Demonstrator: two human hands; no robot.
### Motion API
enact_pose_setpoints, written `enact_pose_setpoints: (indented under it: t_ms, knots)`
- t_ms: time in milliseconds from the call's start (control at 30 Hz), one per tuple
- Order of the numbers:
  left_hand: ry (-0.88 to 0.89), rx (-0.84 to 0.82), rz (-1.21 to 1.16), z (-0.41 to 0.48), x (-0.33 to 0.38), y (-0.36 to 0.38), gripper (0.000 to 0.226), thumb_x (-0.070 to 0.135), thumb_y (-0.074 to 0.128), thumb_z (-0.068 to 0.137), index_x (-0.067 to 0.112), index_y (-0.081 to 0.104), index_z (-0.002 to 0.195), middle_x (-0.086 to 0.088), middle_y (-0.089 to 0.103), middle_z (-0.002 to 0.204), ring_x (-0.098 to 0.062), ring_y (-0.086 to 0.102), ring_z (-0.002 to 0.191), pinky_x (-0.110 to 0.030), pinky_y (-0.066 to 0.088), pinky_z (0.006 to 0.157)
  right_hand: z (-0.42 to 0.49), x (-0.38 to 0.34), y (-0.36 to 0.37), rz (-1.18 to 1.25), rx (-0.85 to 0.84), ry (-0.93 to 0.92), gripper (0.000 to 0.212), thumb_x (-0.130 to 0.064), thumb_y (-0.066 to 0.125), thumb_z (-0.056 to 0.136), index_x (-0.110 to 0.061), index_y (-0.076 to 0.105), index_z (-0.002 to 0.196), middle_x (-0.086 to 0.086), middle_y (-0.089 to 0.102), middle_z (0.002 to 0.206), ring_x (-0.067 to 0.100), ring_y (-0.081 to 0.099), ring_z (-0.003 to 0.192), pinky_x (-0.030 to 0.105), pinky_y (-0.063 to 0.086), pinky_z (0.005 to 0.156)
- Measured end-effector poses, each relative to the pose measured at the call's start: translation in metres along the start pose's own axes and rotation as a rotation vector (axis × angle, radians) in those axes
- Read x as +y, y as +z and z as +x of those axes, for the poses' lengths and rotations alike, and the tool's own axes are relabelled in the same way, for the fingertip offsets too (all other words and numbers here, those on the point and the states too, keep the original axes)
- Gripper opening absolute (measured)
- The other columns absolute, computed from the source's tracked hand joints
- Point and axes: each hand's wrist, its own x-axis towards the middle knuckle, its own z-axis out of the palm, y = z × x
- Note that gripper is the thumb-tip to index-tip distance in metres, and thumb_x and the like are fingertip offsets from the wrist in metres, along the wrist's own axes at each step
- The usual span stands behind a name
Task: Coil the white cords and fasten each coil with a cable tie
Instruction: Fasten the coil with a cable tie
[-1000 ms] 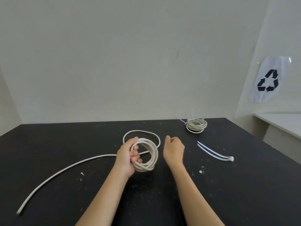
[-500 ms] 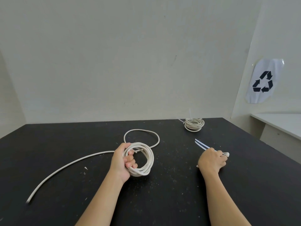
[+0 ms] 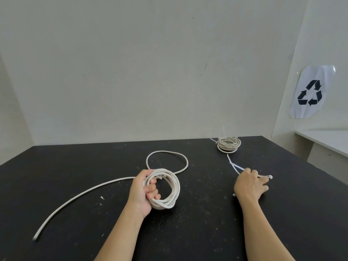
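On the black desk [image 3: 188,232], near its middle, my left grip [image 3: 142,189] is curling round the white cord coil [image 3: 170,187], with the fingers passing through its loops and holding it up on edge. The loose tail [image 3: 84,193] of the cord is trailing away to the left, and one slack loop is lying just behind the coil. Well to the right, my right grip [image 3: 248,185] is resting on the cable ties [image 3: 234,166] with bent fingers; I cannot tell whether it is pinching or only pressing them. A second coil [image 3: 228,145] is sitting at the far edge.
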Motion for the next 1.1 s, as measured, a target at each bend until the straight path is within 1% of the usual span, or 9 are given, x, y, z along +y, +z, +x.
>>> enact_pose_setpoints:
  t_ms: [167,233,300,400,533,600,700,867,1100]
  knots:
    - [0.009,0.006,0.006,0.0,0.002,0.0,0.038,0.028,0.052,0.086,0.013,0.04,0.052,0.007,0.02,0.034,-0.008,0.019,0.029,-0.024,0.026,0.043,-0.007,-0.009,-0.003,-0.162,0.015,-0.077,0.031,-0.008,0.048,0.09,-0.012,0.055,0.12,0.013,0.046,0.125,0.034,0.033,0.12,0.044,0.036,0.093]
    - [0.026,0.022,-0.002,0.0,0.003,0.0,0.038,0.029,0.054,0.086,0.013,0.041,0.055,0.007,0.021,0.035,-0.008,0.02,0.029,-0.024,0.028,0.043,-0.012,-0.019,-0.005,-0.109,0.052,-0.166,0.028,-0.011,0.044,0.093,-0.014,0.054,0.12,0.013,0.046,0.124,0.034,0.035,0.117,0.045,0.035,0.094]
    - [0.064,0.047,-0.029,0.002,0.005,0.0,0.037,0.03,0.057,0.087,0.013,0.042,0.057,0.007,0.023,0.035,-0.008,0.022,0.029,-0.025,0.03,0.045,-0.019,-0.037,-0.007,0.167,0.049,-0.34,0.023,-0.018,0.041,0.098,-0.017,0.057,0.115,0.011,0.056,0.118,0.031,0.045,0.109,0.039,0.039,0.087]
    - [0.141,0.116,-0.104,0.004,0.011,-0.001,0.035,0.028,0.06,0.087,0.014,0.044,0.059,0.007,0.026,0.034,-0.009,0.025,0.028,-0.027,0.03,0.048,-0.051,-0.07,-0.024,0.758,-0.174,-0.647,0.013,-0.016,0.05,0.096,-0.016,0.063,0.096,0.004,0.067,0.083,0.016,0.055,0.07,0.018,0.041,0.061]
    - [0.222,0.21,-0.229,0.007,0.021,-0.014,0.032,0.024,0.061,0.086,0.013,0.045,0.061,0.008,0.031,0.034,-0.008,0.031,0.028,-0.021,0.035,0.04,-0.094,-0.101,-0.051,0.964,-0.455,-0.843,0.011,-0.019,0.057,0.092,-0.016,0.067,0.088,-0.006,0.061,0.068,0.0,0.044,0.053,0.01,0.035,0.051]
    - [0.261,0.242,-0.271,0.009,0.027,-0.023,0.03,0.023,0.061,0.086,0.014,0.045,0.062,0.008,0.034,0.036,-0.008,0.032,0.029,-0.018,0.035,0.038,-0.103,-0.109,-0.057,0.993,-0.571,-0.88,0.012,-0.019,0.06,0.089,-0.019,0.069,0.081,-0.004,0.059,0.066,0.004,0.045,0.057,0.014,0.037,0.055]
    - [0.275,0.29,-0.341,0.013,0.033,-0.037,0.027,0.027,0.062,0.087,0.015,0.049,0.067,0.008,0.04,0.039,-0.007,0.035,0.03,-0.022,0.037,0.042,-0.107,-0.114,-0.062,0.992,-0.621,-0.905,0.014,-0.014,0.062,0.084,-0.016,0.07,0.073,0.004,0.057,0.065,0.011,0.046,0.063,0.024,0.038,0.061]
    - [0.287,0.396,-0.381,0.013,0.036,-0.042,0.024,0.03,0.068,0.083,0.013,0.055,0.071,0.005,0.047,0.052,-0.007,0.037,0.032,-0.025,0.038,0.054,-0.11,-0.118,-0.064,0.849,-0.57,-0.905,0.013,-0.01,0.059,0.08,-0.01,0.071,0.075,0.002,0.059,0.066,0.008,0.044,0.056,0.016,0.038,0.052]
    - [0.35,0.554,-0.32,0.004,0.042,-0.035,0.02,0.014,0.071,0.08,0.011,0.055,0.068,0.0,0.048,0.064,-0.004,0.04,0.028,-0.019,0.039,0.041,-0.103,-0.126,-0.061,0.793,-0.41,-0.893,0.015,-0.011,0.058,0.083,-0.01,0.072,0.077,0.0,0.064,0.068,0.007,0.051,0.058,0.016,0.044,0.055]
